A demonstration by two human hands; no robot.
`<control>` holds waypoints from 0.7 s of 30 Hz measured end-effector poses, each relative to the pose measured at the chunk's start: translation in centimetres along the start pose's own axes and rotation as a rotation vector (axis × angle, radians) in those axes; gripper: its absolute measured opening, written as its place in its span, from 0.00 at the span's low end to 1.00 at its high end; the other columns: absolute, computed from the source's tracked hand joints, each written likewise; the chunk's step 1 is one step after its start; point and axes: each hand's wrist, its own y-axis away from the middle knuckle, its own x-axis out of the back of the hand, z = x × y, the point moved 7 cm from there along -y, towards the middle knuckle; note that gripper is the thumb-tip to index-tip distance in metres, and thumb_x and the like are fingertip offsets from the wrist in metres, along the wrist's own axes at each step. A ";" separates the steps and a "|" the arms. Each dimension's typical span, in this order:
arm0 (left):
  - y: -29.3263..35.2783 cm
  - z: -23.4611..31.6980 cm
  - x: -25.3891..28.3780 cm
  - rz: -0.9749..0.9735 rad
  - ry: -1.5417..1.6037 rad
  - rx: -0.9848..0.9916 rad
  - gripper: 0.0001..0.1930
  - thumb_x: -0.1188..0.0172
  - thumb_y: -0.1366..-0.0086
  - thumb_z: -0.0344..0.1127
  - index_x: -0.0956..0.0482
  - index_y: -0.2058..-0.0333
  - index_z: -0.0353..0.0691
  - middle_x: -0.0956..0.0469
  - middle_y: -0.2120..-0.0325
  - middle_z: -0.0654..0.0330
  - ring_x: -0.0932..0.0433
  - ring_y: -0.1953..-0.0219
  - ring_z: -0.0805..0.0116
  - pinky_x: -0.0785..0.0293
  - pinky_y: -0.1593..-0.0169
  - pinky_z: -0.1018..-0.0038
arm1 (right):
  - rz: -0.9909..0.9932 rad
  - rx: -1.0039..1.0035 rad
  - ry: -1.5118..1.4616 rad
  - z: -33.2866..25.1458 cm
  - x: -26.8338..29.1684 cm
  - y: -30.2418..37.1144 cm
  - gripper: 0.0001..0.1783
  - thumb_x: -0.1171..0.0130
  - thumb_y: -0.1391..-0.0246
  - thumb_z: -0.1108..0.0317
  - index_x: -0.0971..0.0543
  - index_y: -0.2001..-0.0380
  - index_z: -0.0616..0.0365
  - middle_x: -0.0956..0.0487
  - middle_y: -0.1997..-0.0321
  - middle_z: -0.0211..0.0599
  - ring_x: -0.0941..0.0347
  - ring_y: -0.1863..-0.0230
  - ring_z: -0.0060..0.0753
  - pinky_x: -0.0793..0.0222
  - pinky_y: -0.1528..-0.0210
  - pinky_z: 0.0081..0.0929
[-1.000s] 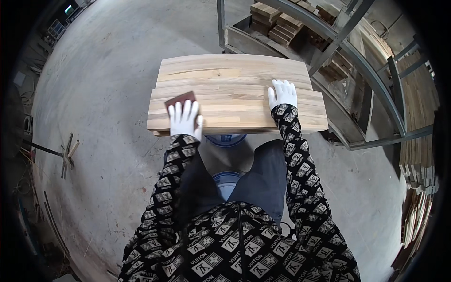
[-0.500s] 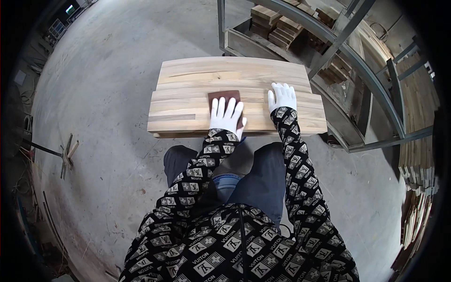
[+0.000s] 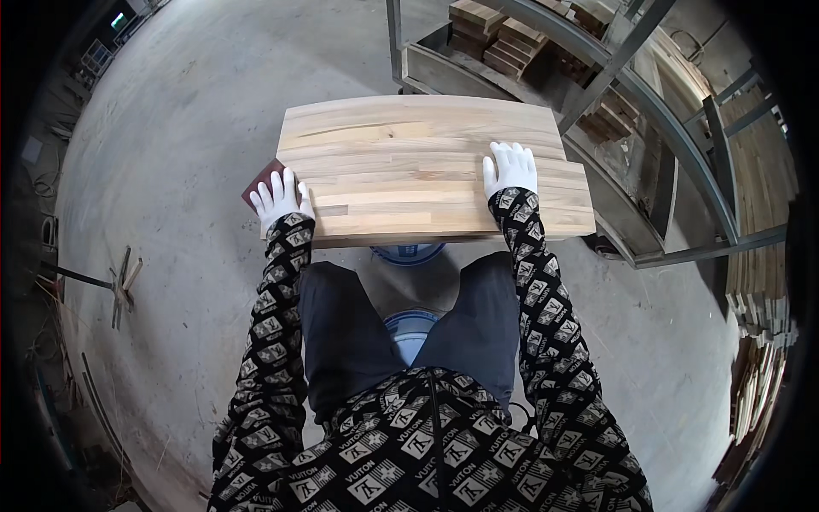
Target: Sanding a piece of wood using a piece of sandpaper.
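Observation:
In front of me lies a pale wooden board (image 3: 392, 192) made of glued strips, with another similar board (image 3: 341, 119) showing at its far side. My left hand (image 3: 283, 201), in a white glove, is at the near board's left end. Under its spread fingers it holds a reddish-brown sheet of sandpaper (image 3: 261, 179), which sticks out past the board's end. Toward the right end, my gloved right hand (image 3: 512, 167) rests flat on the wood, fingers stretched out and nothing in them.
Below the boards shows a blue bucket (image 3: 408, 254); another blue round thing (image 3: 411, 328) is between my legs. A grey metal frame (image 3: 627, 72) stands at the far right, with wooden blocks (image 3: 516, 47) beyond. Stacked planks (image 3: 758, 277) line the right side; a metal stand (image 3: 122, 286) is at left.
My left hand has slid left with the sandpaper, from the middle of the near board to its left end. The right hand has stayed on the board.

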 end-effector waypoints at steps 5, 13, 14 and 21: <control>-2.5 9.6 1.4 0.054 0.192 -0.157 0.26 0.45 0.32 0.47 0.28 0.39 0.46 0.28 0.40 0.48 0.35 0.37 0.38 0.50 0.30 0.43 | 0.007 0.005 -0.008 -0.4 0.2 -0.1 0.20 0.43 0.36 0.58 0.22 0.45 0.54 0.22 0.43 0.42 0.32 0.35 0.50 0.45 0.28 0.49; 2.6 22.4 7.6 0.020 0.624 -0.524 0.27 0.43 0.35 0.46 0.28 0.39 0.45 0.29 0.40 0.48 0.36 0.36 0.39 0.52 0.28 0.42 | 0.047 0.017 -0.041 -0.7 0.4 0.2 0.20 0.43 0.38 0.57 0.20 0.47 0.56 0.20 0.46 0.45 0.31 0.37 0.51 0.45 0.28 0.49; 2.8 21.7 7.6 0.004 0.656 -0.559 0.27 0.43 0.35 0.46 0.28 0.39 0.45 0.29 0.40 0.48 0.37 0.36 0.39 0.52 0.28 0.43 | 0.044 0.016 -0.043 -0.7 0.4 0.2 0.20 0.43 0.38 0.57 0.20 0.47 0.56 0.20 0.46 0.45 0.31 0.37 0.51 0.45 0.28 0.49; 2.5 2.6 3.1 -0.012 0.157 -0.231 0.28 0.44 0.34 0.44 0.30 0.36 0.46 0.31 0.37 0.49 0.36 0.36 0.39 0.52 0.28 0.42 | 0.016 0.005 -0.009 0.5 0.2 0.0 0.20 0.43 0.37 0.59 0.22 0.45 0.54 0.22 0.44 0.42 0.32 0.36 0.50 0.45 0.28 0.48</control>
